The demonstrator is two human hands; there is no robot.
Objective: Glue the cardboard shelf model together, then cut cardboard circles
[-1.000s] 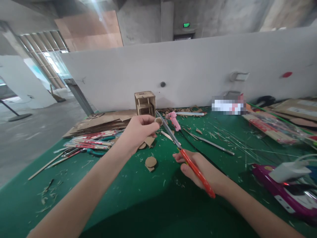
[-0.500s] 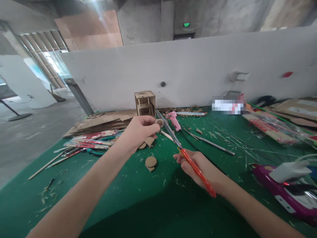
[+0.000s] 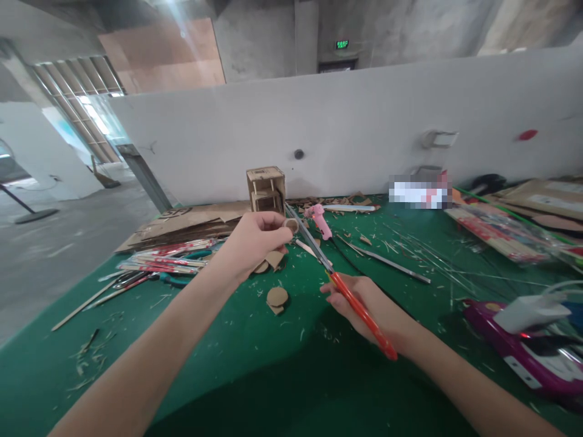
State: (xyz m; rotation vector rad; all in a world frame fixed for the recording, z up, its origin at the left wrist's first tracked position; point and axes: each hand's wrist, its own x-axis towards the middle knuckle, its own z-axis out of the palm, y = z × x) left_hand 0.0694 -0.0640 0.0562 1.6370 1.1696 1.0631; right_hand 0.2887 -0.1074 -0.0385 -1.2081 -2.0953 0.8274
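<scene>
Between the thumb and fingers of my left hand [image 3: 260,241] is a small cardboard ring [image 3: 291,226], held up above the table. My right hand [image 3: 359,306] grips a pair of scissors [image 3: 359,309] with red handles. Their long metal blades point up and left, and the tips lie close beside the ring; I cannot tell whether they touch it. Below my left hand a round cardboard disc [image 3: 277,297] lies on the green table, with a scrap under its edge. More cut cardboard pieces [image 3: 273,261] sit partly hidden under my left fingers.
Behind my hands stand a small cardboard shelf box [image 3: 265,185] and a pink glue gun [image 3: 320,221]. Bagged sticks [image 3: 168,255] and flat cardboard [image 3: 195,218] lie at the left. A metal strip [image 3: 396,267] and a purple power strip [image 3: 523,352] are at the right.
The scissor blades look more nearly closed together than before. Both hands stay almost in place, still holding the ring and the scissors.
</scene>
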